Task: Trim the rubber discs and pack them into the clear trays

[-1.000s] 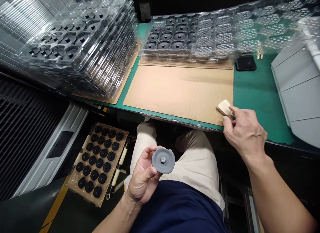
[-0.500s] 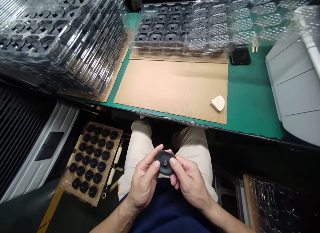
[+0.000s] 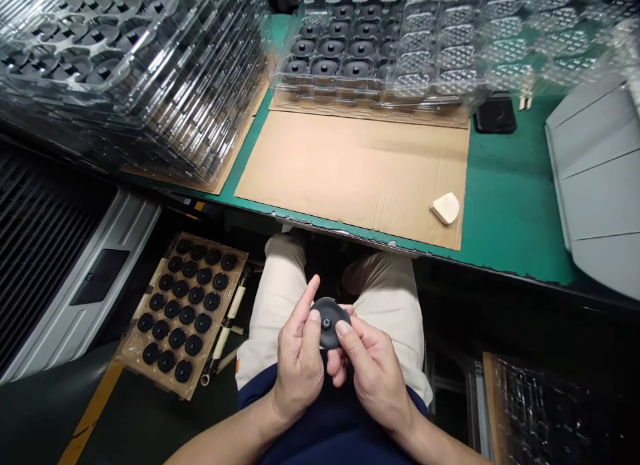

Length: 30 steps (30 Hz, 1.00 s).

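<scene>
A round black disc (image 3: 330, 332) with a small raised hub at its centre is held over my lap, between both hands. My left hand (image 3: 300, 352) pinches its left edge, thumb on the face and index finger pointing up beyond the rim. On the other side my right hand (image 3: 375, 358) grips the disc, with the thumb on its face near the hub and the fingers behind. The undersides of the disc and the fingertips behind it are hidden.
A cardboard sheet (image 3: 345, 165) lies on the green bench, bearing a cream-coloured block (image 3: 445, 208). Behind stands a clear tray (image 3: 340, 85) of black discs; stacked trays (image 3: 200, 112) rise at left. A lower tray (image 3: 187, 292) of discs sits left of my legs. A grey bin (image 3: 600, 165) stands right.
My left hand has turned more upright, its index finger now extended upward. The disc has tilted a little between my hands and remains held. The camera view has shifted slightly.
</scene>
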Motion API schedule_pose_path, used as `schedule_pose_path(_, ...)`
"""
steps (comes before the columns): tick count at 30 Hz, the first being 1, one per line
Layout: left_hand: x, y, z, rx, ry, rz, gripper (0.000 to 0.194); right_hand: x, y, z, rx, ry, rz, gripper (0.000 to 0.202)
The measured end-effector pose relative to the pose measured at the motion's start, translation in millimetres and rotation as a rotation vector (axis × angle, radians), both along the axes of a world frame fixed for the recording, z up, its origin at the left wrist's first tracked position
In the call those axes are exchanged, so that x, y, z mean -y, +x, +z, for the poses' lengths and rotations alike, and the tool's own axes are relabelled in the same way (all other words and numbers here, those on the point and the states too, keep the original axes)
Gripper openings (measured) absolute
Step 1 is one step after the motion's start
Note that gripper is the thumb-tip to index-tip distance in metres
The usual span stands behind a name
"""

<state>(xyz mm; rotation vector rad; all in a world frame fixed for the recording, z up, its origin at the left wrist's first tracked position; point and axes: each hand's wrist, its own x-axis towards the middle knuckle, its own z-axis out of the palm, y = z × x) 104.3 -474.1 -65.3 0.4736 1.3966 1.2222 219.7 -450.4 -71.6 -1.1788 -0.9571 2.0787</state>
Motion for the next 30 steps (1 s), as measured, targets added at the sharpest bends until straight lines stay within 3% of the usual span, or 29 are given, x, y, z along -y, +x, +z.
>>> schedule_pose_path(4, -2.5, -8.2, -0.4, 0.018, -0.055, 0.025, 0.053, -1.6, -0.3, 0.5, -0.045, -0.043, 0.007, 0.05)
schedule_pose_path(11, 10.5, -22.0, -7.9, 0.184, 0.032, -0.03, 0.047, -7.6, 5.2, -4.3, -0.114, -0.161, 0.066, 0.052)
schedule_pose_path(18, 18.4, -23.8, -9.0, 0.2, 0.091, -0.056, 0.045, -8.5, 8.3, -2.7, -0.083, -0.131, 0.109, 0.053)
schedule_pose_path(24, 24.5, -26.0, -11.7, 0.147, 0.123, -0.084, 0.05, -11.4, 11.2, -0.8, -0.062, -0.111, 0.161, 0.054)
schedule_pose_path(30, 33.0, -31.1, -9.5, 0.184, 0.154, -0.253, 0.068, -10.4, 13.4, -2.9, -0.136, -0.197, 0.134, 0.054)
